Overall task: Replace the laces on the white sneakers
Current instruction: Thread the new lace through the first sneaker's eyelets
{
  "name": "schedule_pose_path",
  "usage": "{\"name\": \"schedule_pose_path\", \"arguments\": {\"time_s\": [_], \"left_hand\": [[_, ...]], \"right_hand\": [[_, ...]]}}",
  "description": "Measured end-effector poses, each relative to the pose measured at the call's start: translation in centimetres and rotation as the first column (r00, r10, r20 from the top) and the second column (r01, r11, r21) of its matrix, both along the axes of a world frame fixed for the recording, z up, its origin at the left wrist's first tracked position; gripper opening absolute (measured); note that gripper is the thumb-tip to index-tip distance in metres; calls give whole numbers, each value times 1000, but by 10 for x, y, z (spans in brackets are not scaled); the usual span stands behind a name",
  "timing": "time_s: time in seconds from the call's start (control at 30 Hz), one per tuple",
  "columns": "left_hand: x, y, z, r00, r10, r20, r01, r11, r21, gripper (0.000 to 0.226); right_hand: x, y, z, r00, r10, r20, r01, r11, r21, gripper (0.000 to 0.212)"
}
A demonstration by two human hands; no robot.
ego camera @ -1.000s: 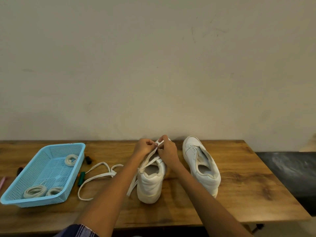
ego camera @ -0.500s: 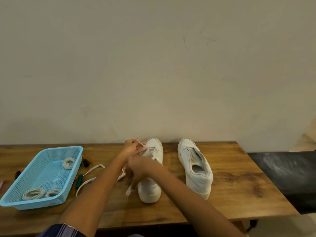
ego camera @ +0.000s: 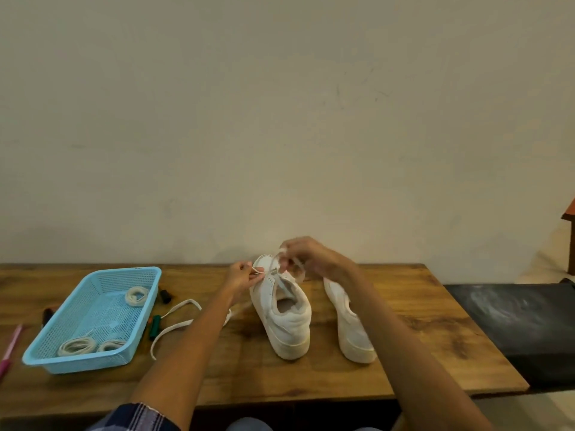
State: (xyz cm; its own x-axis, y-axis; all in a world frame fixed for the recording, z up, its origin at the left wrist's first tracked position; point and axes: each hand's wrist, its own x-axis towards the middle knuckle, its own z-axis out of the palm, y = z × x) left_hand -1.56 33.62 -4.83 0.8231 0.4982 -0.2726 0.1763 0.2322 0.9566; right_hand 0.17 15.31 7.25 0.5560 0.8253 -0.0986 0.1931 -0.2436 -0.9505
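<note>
Two white sneakers stand heel-toward-me on the wooden table [ego camera: 420, 346]. The left sneaker [ego camera: 284, 318] has a white lace [ego camera: 281, 276] running through its upper eyelets. My left hand [ego camera: 239, 276] pinches one lace end at the sneaker's left side. My right hand [ego camera: 308, 259] is raised over the sneaker's toe and pinches the other part of the lace. The right sneaker [ego camera: 351, 325] stands beside it, partly hidden by my right forearm. Another loose white lace [ego camera: 174, 325] lies on the table to the left.
A light blue mesh basket [ego camera: 77, 362] at the left holds three coiled laces [ego camera: 76, 345]. A green marker [ego camera: 154, 326] and a black cap [ego camera: 165, 295] lie beside it. A pink pen [ego camera: 11, 349] sits at the left edge. A dark bench [ego camera: 513, 321] adjoins the table's right end.
My right hand rose from low beside the sneaker's left side to above its toe, pulling the lace up. My left hand stayed at the eyelets. The camera shifted slightly.
</note>
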Motion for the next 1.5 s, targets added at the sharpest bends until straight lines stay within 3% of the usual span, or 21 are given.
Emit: {"name": "schedule_pose_path", "arguments": {"time_s": [0.03,0.17,0.27,0.4,0.5,0.57,0.6,0.63,0.67,0.7,0.73,0.8,0.83,0.93,1.0,1.1,1.17,1.27,1.4,1.43,1.5], "left_hand": [[0,-1,0,1000,4,20,-3,1000,-31,19],[1,-4,-1,999,1,48,-2,1000,13,23],[0,-8,3,999,17,29,-18,999,29,25],[0,-10,6,1000,30,8,-30,999,43,18],[4,-10,5,997,74,-19,-73,996,52,28],[6,-11,5,994,105,-17,-104,994,41,28],[8,-11,3,993,119,-16,-118,992,33,28],[9,-10,2,991,130,-17,-130,991,24,28],[11,-9,-1,990,142,-19,-141,990,22,28],[13,-7,-4,988,152,-28,-151,988,32,29],[14,-6,-7,987,155,-42,-153,987,57,29],[17,-8,-10,987,150,-66,-140,981,132,29],[17,-8,-11,988,137,-67,-124,977,171,28],[14,-7,-6,999,31,-38,-20,961,275,24],[9,-3,-2,997,-62,-53,77,928,364,24],[1,-2,2,990,-133,-46,140,901,412,23],[-2,-3,1,994,-101,-33,105,883,458,25],[-3,-4,-5,998,-61,3,52,871,488,29],[-2,-7,-14,999,33,41,-49,877,478,25],[-2,-9,-14,997,49,53,-68,882,466,22],[0,-10,-14,996,64,55,-82,876,475,9]], "right_hand": [[3,-11,10,996,18,-91,-8,994,110,4],[8,-34,44,966,135,-221,-7,868,497,44],[10,-35,67,940,169,-297,94,709,699,37],[16,-19,64,887,-106,-449,418,598,684,13],[29,-16,38,698,-93,-710,675,418,608,16],[37,-20,22,601,-146,-786,765,389,513,21],[38,-21,15,616,-295,-730,762,458,458,20],[38,-21,9,676,-485,-554,722,585,369,16],[37,-19,2,764,-594,-252,642,738,207,9],[35,-18,-5,846,-530,59,532,847,-18,8],[32,-17,-11,905,-336,262,403,873,-274,17],[22,-14,-19,943,64,325,167,756,-632,30],[14,-11,-21,933,180,310,83,731,-677,31],[-16,9,-35,873,323,365,-60,815,-576,27],[-33,27,-49,774,412,480,-6,763,-646,38],[-47,52,-64,559,500,662,240,666,-706,37],[-50,58,-66,533,518,669,237,668,-705,31],[-36,40,-54,721,421,551,33,773,-633,17],[-13,-10,-12,991,0,134,13,995,-97,23],[-7,-21,-3,997,-60,-58,64,994,86,23],[6,-39,12,894,-54,-445,253,880,401,21]]}}
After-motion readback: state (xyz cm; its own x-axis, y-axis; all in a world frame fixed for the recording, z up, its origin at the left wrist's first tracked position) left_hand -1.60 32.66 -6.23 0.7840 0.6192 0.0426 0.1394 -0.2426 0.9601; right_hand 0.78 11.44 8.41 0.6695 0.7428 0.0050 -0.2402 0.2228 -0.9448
